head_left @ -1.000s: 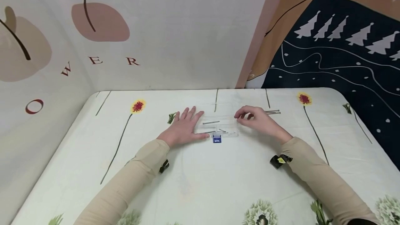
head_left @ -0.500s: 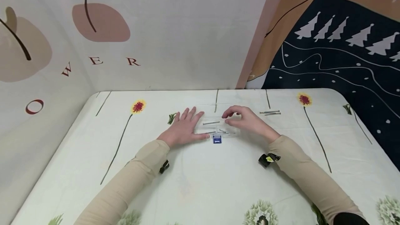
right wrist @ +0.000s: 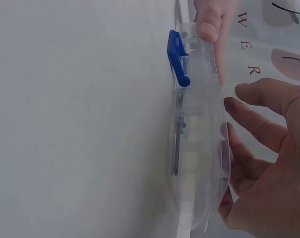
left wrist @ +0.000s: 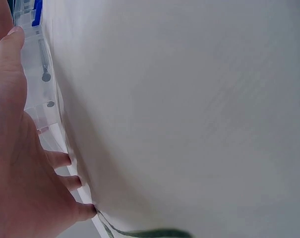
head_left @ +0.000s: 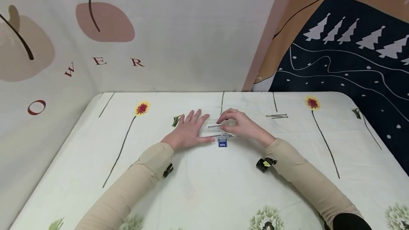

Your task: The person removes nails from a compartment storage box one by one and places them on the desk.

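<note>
A clear plastic box (head_left: pixel 205 131) with a blue latch (head_left: pixel 222 143) sits at mid-table; its compartments hold several nails. One nail (head_left: pixel 214 126) lies crosswise near its middle. My left hand (head_left: pixel 186 131) is spread flat along the box's left side, its thumb touching the front left corner. Over the box's right half hovers my right hand (head_left: pixel 241 124), fingers gently bent, thumb and index fingertips apart near that nail's right end. Between those fingertips nothing shows in the right wrist view, where other fingers lie close to the box top (right wrist: pixel 219 124).
Several loose nails (head_left: pixel 277 116) lie on the table right of the box. The table wears a white flowered cloth (head_left: pixel 191 187). Behind it rises a pale printed wall hanging (head_left: pixel 191 45), with a dark tree-patterned cloth (head_left: pixel 345 63) at the right.
My right hand has moved left from the box's right edge to over its middle, uncovering the loose nails on the table. The left hand has stayed put.
</note>
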A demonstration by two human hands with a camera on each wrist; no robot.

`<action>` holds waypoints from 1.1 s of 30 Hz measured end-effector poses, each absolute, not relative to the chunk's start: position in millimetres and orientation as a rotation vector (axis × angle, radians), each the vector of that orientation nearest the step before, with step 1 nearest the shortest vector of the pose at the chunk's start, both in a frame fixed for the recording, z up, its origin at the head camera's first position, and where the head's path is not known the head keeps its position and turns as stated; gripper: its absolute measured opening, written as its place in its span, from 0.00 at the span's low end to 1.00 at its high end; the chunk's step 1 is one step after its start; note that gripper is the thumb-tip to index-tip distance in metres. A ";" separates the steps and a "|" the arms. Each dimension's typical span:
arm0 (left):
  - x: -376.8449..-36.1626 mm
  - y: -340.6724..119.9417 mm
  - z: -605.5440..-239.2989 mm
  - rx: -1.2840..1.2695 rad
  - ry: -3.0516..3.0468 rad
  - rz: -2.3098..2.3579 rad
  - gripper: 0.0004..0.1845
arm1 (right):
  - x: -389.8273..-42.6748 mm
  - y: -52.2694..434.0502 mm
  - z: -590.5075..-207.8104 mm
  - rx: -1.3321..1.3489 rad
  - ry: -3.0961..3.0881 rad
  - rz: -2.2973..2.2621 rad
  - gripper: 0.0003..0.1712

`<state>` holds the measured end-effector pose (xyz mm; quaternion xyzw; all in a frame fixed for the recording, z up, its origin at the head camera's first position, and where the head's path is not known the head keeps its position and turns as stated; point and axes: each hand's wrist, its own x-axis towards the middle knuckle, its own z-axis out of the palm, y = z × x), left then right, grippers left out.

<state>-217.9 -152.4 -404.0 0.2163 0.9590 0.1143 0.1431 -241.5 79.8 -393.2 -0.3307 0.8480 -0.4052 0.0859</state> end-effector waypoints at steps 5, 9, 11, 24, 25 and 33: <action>-218.2 -152.7 -405.4 0.623 2.765 0.328 0.51 | -241.5 75.2 -395.1 -1.004 2.547 -1.118 0.12; -218.6 -152.5 -405.7 0.626 2.761 0.325 0.52 | -242.8 72.6 -395.7 -1.033 2.530 -1.030 0.16; -218.8 -152.4 -405.4 0.628 2.761 0.320 0.52 | -243.3 71.1 -395.4 -1.038 2.537 -0.962 0.19; -219.0 -152.6 -404.9 0.650 2.771 0.345 0.52 | -244.2 66.7 -396.4 -1.000 2.557 -0.852 0.14; -219.1 -152.4 -404.6 0.650 2.770 0.343 0.52 | -244.5 66.7 -396.5 -0.995 2.558 -0.857 0.13; -218.2 -152.0 -402.0 0.654 2.773 0.322 0.53 | -243.4 64.5 -394.4 -0.899 2.566 -0.908 0.08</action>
